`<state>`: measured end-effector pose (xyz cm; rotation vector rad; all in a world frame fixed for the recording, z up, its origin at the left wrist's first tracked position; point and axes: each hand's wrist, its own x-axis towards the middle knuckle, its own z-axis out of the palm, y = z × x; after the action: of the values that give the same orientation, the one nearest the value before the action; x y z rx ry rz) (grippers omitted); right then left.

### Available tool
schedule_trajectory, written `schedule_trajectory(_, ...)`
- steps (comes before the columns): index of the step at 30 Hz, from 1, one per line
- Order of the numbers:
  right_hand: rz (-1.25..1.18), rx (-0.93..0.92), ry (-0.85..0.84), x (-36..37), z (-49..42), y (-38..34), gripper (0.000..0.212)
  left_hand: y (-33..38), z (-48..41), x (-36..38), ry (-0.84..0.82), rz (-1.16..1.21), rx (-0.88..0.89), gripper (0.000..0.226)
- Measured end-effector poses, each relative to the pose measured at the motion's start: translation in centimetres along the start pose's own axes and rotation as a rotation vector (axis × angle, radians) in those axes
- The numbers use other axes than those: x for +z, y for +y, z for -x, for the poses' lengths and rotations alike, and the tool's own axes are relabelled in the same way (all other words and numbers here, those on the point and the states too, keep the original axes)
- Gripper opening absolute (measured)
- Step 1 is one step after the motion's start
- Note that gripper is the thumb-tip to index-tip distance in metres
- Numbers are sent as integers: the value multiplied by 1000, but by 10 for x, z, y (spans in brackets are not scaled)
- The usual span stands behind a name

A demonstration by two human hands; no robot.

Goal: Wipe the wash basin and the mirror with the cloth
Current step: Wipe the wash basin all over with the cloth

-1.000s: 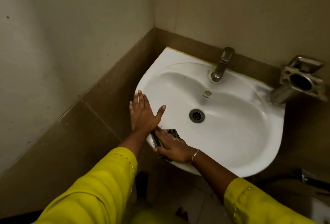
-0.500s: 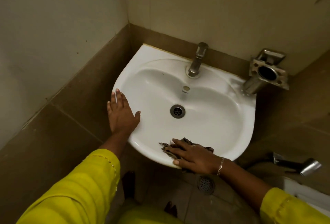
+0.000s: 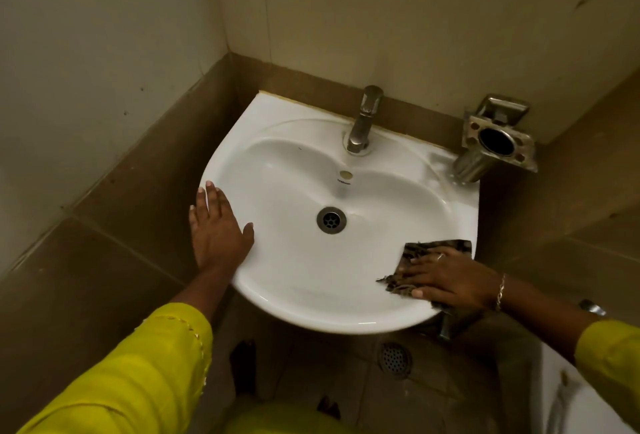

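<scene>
A white wash basin hangs in a tiled corner, with a steel tap at the back and a drain in the bowl. My left hand rests flat on the basin's left rim, fingers straight. My right hand presses a dark patterned cloth onto the front right rim with flat fingers. Part of the cloth hangs over the rim under my palm. No mirror is in view.
A steel holder is fixed to the wall just right of the basin's back corner. Brown wall tiles close in on the left. A floor drain lies below the basin, and a white fixture shows at the bottom right.
My right hand slid the cloth along the front rim from the left side to the right side. My left hand stayed on the left rim. The camera shifted right.
</scene>
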<state>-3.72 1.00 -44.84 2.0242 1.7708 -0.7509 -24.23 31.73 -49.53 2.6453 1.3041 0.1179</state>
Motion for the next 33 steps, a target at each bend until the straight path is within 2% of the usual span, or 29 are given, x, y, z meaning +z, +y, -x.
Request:
schedule_trajectory(3, 186, 20, -60, -4, -13, 37, 111, 1, 0, 0, 4, 14, 10, 83)
schedule_trajectory(4, 257, 14, -50, -9, -18, 49, 105, 1, 0, -1, 7, 15, 12, 83)
schedule_trajectory(6, 421, -22, -32, -21, -25, 74, 81, 0, -1, 1, 17, 20, 9, 82)
schedule_trajectory(9, 618, 45, -95, -32, -41, 99, 48, 0, -1, 2, 42, 39, 7, 81)
schedule_trajectory(12, 805, -2, -195, -37, -60, 110, 41, 0, -2, 3, 50, 51, 0, 85)
schedule_trajectory(14, 899, -5, -166, -47, -68, 104, 37, 0, -2, 4, 54, 44, 3, 82)
schedule_trajectory(17, 1047, -99, -36, -68, -84, 93, 45, 0, -1, 5, 63, 39, -2, 83)
schedule_trajectory(20, 1042, -91, -41, -88, -106, 84, 64, 1, -2, 5, 66, 46, -9, 83)
schedule_trajectory(25, 1155, -91, -85, -93, -129, 75, 65, 0, -3, 8, 80, 43, -20, 85)
schedule_trajectory(27, 1228, -153, -6, -90, -132, 75, 66, 0, -3, 8, 86, 41, -16, 85)
schedule_trajectory(28, 1201, -155, 27, -88, -130, 75, 65, 0, -3, 8, 90, 37, -12, 86)
schedule_trajectory(30, 1156, -74, -30, -88, -123, 70, 65, 0, -3, 8, 93, 34, -11, 85)
schedule_trajectory(33, 989, -146, 82, -72, -123, 84, 61, 0, -3, 8, 100, 56, -10, 80)
